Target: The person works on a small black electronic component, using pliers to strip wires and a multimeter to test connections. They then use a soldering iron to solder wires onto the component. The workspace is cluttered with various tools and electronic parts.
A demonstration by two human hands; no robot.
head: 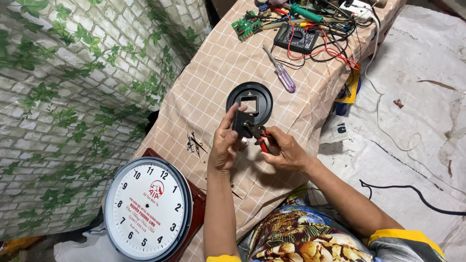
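Left hand (pixel 224 145) grips small black clock movement (pixel 241 122), lifted over checked cloth for access | right hand (pixel 286 153) closed on red-handled pliers (pixel 259 137), tips at it | round black backplate (pixel 249 102) just beyond, dial (pixel 147 208) aside

Matt black plastic block (pixel 241 122) at frame centre, glossy red-handled metal pliers (pixel 259 138), soft checked beige cloth (pixel 213 82) beneath, translucent purple plastic screwdriver handle (pixel 285 80) above.
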